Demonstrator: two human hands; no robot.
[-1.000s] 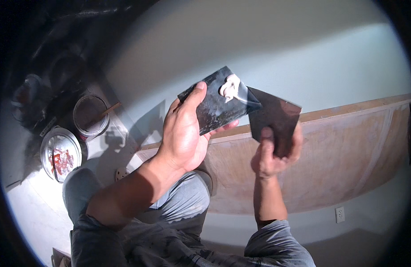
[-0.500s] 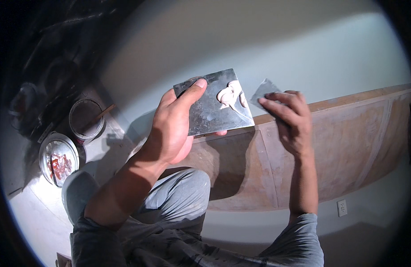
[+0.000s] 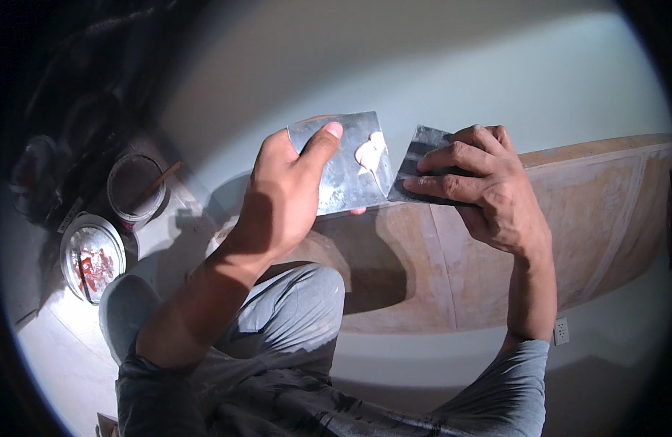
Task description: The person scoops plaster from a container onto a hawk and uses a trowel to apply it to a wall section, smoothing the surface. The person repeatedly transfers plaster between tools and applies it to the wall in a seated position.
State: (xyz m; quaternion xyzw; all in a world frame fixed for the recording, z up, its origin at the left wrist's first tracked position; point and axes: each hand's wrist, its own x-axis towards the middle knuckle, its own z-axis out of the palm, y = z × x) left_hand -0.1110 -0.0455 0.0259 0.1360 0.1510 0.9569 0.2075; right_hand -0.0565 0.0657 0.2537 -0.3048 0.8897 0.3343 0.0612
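Observation:
My left hand (image 3: pixel 281 193) grips a square metal putty plate (image 3: pixel 336 171), thumb across its top face and the other fingers mostly hidden beneath. A lump of pinkish-white putty (image 3: pixel 369 154) lies near the plate's right edge, with a thin streak running down toward the lower right corner. In my right hand (image 3: pixel 489 178) is a dark flat putty knife (image 3: pixel 423 156), fingers spread over its upper face. The knife's lower left corner meets or nearly meets the plate's right edge; whether they touch I cannot tell.
A wooden panel (image 3: pixel 496 247) with pale filled seams runs along the pale wall (image 3: pixel 496 80). An open bucket (image 3: pixel 136 191) with a stick stands at the left, beside a round metal lid (image 3: pixel 93 262) with reddish smears. A wall outlet (image 3: pixel 561 331) sits at the lower right.
The putty knife has turned in my right hand and come down to the plate's right edge. Less putty shows along that edge. My left hand has barely moved.

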